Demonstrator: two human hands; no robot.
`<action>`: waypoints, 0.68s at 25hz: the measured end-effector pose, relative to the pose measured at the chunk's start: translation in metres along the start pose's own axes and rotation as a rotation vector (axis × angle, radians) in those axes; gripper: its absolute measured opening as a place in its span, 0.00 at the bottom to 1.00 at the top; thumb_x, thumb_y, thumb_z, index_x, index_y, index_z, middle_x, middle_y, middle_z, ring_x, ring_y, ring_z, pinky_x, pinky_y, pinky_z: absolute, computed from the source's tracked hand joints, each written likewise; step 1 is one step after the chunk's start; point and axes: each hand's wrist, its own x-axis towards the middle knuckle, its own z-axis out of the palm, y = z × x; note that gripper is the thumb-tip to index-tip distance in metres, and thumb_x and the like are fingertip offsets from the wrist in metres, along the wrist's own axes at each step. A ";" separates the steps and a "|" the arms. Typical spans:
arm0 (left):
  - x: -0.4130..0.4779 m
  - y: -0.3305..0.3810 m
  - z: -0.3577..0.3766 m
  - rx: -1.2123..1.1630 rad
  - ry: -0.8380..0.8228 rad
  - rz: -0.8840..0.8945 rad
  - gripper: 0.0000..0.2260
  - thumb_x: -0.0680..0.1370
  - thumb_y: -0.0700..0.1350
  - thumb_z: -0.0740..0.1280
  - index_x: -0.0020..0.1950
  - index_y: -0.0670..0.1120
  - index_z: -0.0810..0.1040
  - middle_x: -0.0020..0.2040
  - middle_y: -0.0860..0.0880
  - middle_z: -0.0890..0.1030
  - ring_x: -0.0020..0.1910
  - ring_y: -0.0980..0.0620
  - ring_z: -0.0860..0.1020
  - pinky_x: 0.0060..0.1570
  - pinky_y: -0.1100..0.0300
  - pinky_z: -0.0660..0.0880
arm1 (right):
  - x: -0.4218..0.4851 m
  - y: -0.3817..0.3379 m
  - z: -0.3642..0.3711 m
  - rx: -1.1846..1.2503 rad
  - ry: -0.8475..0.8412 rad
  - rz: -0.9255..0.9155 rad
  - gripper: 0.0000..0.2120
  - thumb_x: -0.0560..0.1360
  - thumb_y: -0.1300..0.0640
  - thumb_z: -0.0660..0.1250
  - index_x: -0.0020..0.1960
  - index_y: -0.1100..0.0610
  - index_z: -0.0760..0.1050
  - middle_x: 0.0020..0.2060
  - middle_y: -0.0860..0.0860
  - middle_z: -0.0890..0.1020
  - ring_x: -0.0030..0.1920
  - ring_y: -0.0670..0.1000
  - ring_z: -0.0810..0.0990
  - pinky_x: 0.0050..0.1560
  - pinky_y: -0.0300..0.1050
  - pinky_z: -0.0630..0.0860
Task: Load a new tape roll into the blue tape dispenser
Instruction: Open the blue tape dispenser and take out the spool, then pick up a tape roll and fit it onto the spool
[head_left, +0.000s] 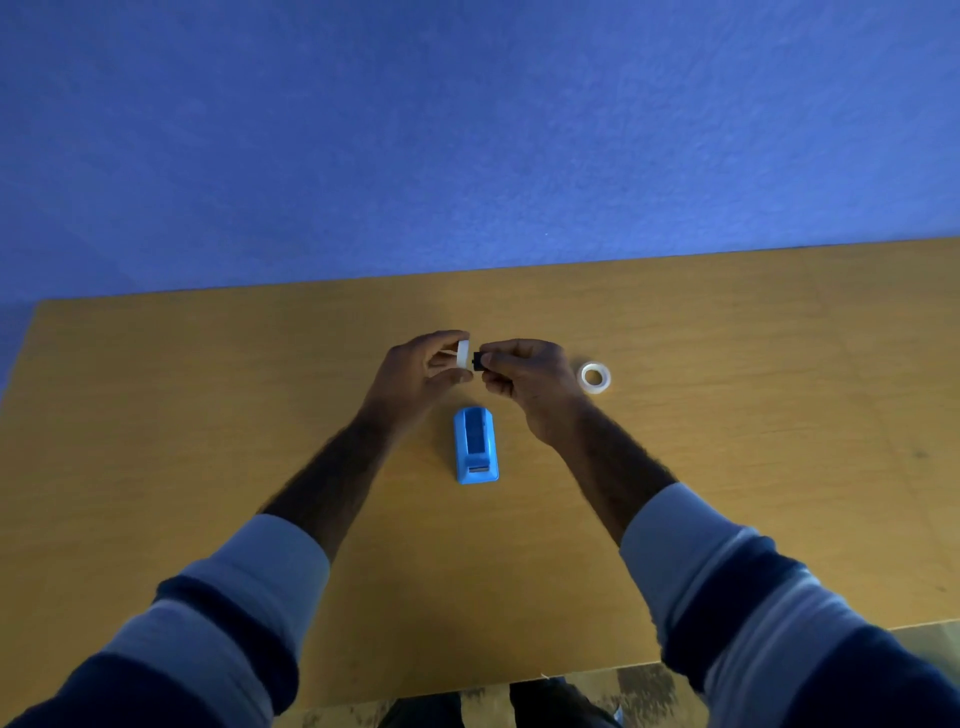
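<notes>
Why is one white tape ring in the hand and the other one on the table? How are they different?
The white tape ring in the left hand is held up off the table, standing on edge, so only its side shows. The white tape ring on the yellow wooden table lies flat and untouched, so its round hole shows. The held one sits right beside a small black piece pinched in the right hand; the other lies alone. Both are white and round.

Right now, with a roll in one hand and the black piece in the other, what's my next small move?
Probably push the small black plastic spool in the right hand into the white tape roll held by the left hand: they sit edge to edge, and the blue plastic tape dispenser lies empty below.
</notes>
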 end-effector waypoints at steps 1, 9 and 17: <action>0.008 -0.002 0.000 0.043 0.010 -0.002 0.23 0.75 0.45 0.75 0.70 0.52 0.78 0.60 0.54 0.83 0.58 0.60 0.81 0.57 0.67 0.77 | 0.003 0.001 -0.001 0.012 0.026 0.001 0.04 0.76 0.70 0.69 0.49 0.66 0.82 0.39 0.59 0.83 0.37 0.51 0.78 0.41 0.44 0.78; 0.070 -0.019 0.023 0.408 -0.043 -0.032 0.23 0.75 0.46 0.73 0.70 0.49 0.77 0.63 0.47 0.79 0.61 0.47 0.78 0.58 0.52 0.75 | 0.014 0.012 -0.012 -0.065 0.072 0.016 0.04 0.75 0.67 0.71 0.47 0.60 0.83 0.40 0.58 0.84 0.38 0.50 0.79 0.43 0.45 0.79; 0.095 -0.036 0.032 0.660 -0.043 -0.022 0.27 0.72 0.50 0.77 0.70 0.49 0.78 0.64 0.46 0.80 0.62 0.43 0.78 0.59 0.51 0.73 | 0.017 0.015 -0.021 -0.080 0.095 0.031 0.05 0.75 0.68 0.70 0.49 0.60 0.82 0.41 0.59 0.84 0.35 0.48 0.78 0.38 0.40 0.78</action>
